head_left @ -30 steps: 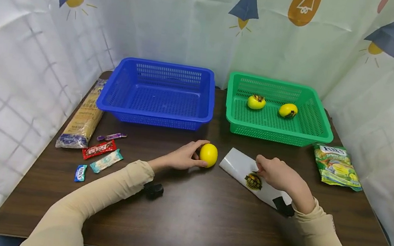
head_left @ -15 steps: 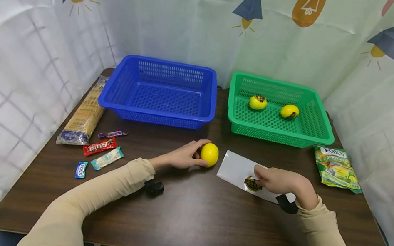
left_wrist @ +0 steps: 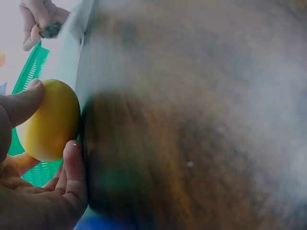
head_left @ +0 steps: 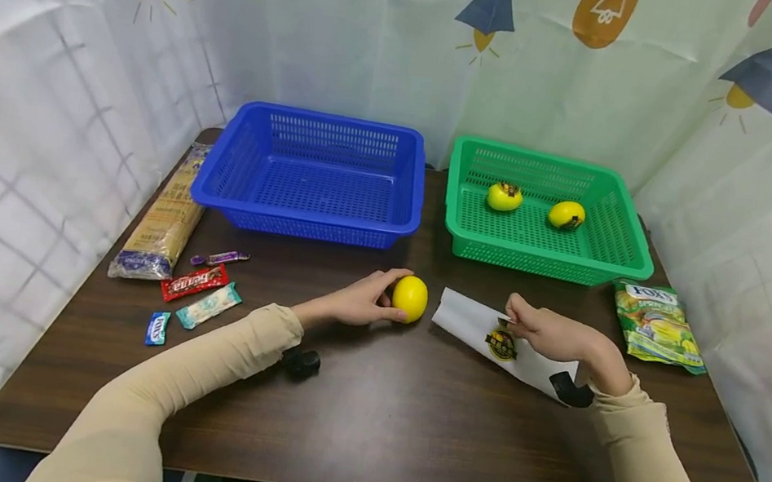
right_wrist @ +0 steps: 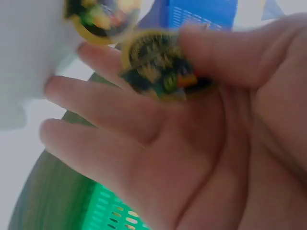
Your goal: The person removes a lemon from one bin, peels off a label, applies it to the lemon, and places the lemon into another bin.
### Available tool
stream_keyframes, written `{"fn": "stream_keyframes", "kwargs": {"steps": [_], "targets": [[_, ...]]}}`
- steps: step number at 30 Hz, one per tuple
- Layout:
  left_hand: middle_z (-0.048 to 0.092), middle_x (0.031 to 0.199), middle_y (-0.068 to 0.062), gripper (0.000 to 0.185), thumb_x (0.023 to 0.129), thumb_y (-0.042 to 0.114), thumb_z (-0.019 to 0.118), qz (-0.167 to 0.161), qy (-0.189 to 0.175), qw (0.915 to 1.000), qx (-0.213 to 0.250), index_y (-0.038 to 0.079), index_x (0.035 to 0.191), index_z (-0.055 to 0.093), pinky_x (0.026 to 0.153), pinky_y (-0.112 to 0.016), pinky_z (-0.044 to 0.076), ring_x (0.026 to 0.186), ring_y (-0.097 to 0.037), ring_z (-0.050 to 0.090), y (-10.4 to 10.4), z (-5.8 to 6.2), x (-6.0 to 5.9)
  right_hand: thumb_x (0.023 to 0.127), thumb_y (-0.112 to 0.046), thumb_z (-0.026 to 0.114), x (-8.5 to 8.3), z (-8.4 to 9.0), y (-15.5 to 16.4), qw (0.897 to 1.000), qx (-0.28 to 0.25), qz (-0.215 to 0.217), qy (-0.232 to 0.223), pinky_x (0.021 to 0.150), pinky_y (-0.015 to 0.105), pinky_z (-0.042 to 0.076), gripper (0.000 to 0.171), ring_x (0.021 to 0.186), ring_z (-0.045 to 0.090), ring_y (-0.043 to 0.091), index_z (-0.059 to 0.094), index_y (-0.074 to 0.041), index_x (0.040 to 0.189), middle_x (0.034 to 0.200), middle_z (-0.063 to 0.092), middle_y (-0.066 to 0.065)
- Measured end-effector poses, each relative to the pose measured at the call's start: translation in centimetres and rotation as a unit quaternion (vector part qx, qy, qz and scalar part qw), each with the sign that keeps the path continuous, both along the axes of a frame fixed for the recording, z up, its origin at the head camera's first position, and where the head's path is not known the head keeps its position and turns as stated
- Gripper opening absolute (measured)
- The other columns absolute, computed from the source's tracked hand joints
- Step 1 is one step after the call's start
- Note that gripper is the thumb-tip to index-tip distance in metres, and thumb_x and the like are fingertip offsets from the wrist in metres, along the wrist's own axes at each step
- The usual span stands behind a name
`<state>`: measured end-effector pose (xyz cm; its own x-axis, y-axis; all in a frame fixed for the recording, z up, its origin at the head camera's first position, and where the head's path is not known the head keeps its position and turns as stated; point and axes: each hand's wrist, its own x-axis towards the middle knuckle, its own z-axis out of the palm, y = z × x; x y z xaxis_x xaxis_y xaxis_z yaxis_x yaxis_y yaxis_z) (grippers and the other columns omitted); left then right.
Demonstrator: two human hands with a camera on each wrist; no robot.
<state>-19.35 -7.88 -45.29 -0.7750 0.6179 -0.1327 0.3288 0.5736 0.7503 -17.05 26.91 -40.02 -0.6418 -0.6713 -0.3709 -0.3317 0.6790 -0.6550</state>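
In the head view my left hand [head_left: 366, 298] holds a smooth yellow fruit [head_left: 411, 300] over the middle of the table. The left wrist view shows thumb and fingers round the fruit [left_wrist: 53, 122]. To its right, my right hand [head_left: 551, 334] is above a white sticker sheet [head_left: 464, 318], which bends up off the table. One round black-and-gold sticker [head_left: 501, 345] shows on the sheet beside the fingers. Close up in the right wrist view, thumb and forefinger pinch a similar sticker [right_wrist: 156, 64]; the other fingers are spread out. Another sticker [right_wrist: 108, 21] shows beyond it.
Behind the hands stand a blue basket [head_left: 302, 225] and a green basket [head_left: 546, 262]. Two yellow fruits [head_left: 505, 198] bearing dark stickers lie in the green one. Wrapped snacks [head_left: 208, 307] and a long packet [head_left: 163, 218] are at left, a candy bag [head_left: 659, 327] at right.
The sticker sheet flattened, then curled up again under my right hand, which shifted slightly right. My left hand and its fruit stayed nearly still.
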Motion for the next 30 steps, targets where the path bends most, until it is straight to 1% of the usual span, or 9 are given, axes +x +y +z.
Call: {"fn": "stream_keyframes", "kwargs": {"steps": [4,8,11,15,20,22,24,27,30], "targets": [[0.048,0.133,-0.021,0.075,0.095,0.035,0.067,0.003,-0.002,1.0,-0.002,0.014,0.155,0.027,0.089,-0.028,0.049,0.1,-0.018,0.058,-0.1,-0.2,0.1,0.106,-0.002,0.034,0.2,-0.6,-0.3,0.997,-0.003,-0.01,0.079,0.055,0.023,0.024,0.018,0.057,0.02,0.003,0.027,-0.008,0.09,0.074,0.024,-0.005],[0.048,0.133,-0.021,0.076,0.095,0.035,0.068,0.004,-0.003,1.0,0.0,0.014,0.155,0.027,0.089,-0.028,0.05,0.1,-0.018,0.059,0.0,-0.1,0.1,0.101,0.001,0.047,0.6,-1.1,-0.9,0.985,0.028,-0.023,0.171,0.054,0.02,0.024,0.022,0.053,0.024,0.003,0.033,-0.01,0.089,0.067,0.027,-0.007],[0.048,0.131,-0.021,0.076,0.094,0.035,0.068,0.002,-0.002,1.0,-0.002,0.014,0.155,0.028,0.088,-0.028,0.05,0.099,-0.018,0.059,0.1,-0.1,0.0,0.096,0.002,0.058,1.0,-1.3,-1.3,0.976,0.049,-0.034,0.208,0.055,0.019,0.024,0.028,0.053,0.027,0.005,0.034,-0.011,0.089,0.064,0.028,-0.007],[0.049,0.131,-0.021,0.076,0.094,0.035,0.068,0.002,-0.001,1.0,-0.005,0.014,0.155,0.028,0.088,-0.027,0.05,0.098,-0.017,0.059,0.2,-0.3,-0.2,0.089,0.001,0.068,1.4,-1.6,-1.7,0.967,0.068,-0.04,0.242,0.054,0.019,0.023,0.034,0.053,0.027,0.007,0.036,-0.012,0.089,0.064,0.026,-0.007],[0.049,0.131,-0.02,0.076,0.094,0.035,0.068,0.006,0.0,1.0,0.0,0.015,0.155,0.028,0.088,-0.028,0.05,0.098,-0.017,0.059,0.3,-0.3,-0.2,0.082,-0.01,0.08,1.5,-2.1,-2.2,0.955,0.125,-0.057,0.265,0.05,0.021,0.029,0.04,0.05,0.037,0.011,0.042,-0.011,0.095,0.06,0.041,-0.003],[0.048,0.131,-0.02,0.076,0.094,0.035,0.069,0.008,-0.001,1.0,0.0,0.015,0.155,0.028,0.088,-0.028,0.05,0.098,-0.017,0.059,0.3,-0.3,-0.1,0.079,-0.013,0.082,1.5,-2.2,-2.4,0.952,0.147,-0.07,0.258,0.048,0.023,0.032,0.044,0.05,0.041,0.013,0.043,-0.011,0.098,0.061,0.046,0.0],[0.048,0.131,-0.02,0.076,0.094,0.035,0.069,0.01,0.001,1.0,0.001,0.015,0.155,0.029,0.088,-0.027,0.05,0.097,-0.016,0.06,0.3,-0.3,-0.1,0.079,-0.013,0.083,1.5,-2.3,-2.5,0.951,0.153,-0.079,0.258,0.048,0.023,0.031,0.045,0.05,0.039,0.014,0.042,-0.011,0.097,0.06,0.043,0.0],[0.048,0.132,-0.02,0.077,0.093,0.036,0.069,0.013,0.001,0.9999,0.0,0.015,0.155,0.029,0.086,-0.026,0.05,0.096,-0.016,0.059,0.3,-0.2,0.0,0.078,-0.012,0.083,1.6,-2.4,-2.6,0.95,0.147,-0.086,0.263,0.047,0.023,0.029,0.046,0.049,0.037,0.013,0.041,-0.01,0.096,0.058,0.04,-0.001],[0.047,0.132,-0.02,0.077,0.093,0.037,0.069,0.017,0.0,0.9998,-0.005,0.015,0.155,0.029,0.084,-0.025,0.049,0.095,-0.015,0.059,0.4,-0.1,-0.1,0.077,-0.011,0.084,1.6,-2.4,-2.7,0.949,0.141,-0.089,0.266,0.047,0.023,0.029,0.048,0.05,0.038,0.013,0.041,-0.01,0.096,0.059,0.041,-0.001]]}}
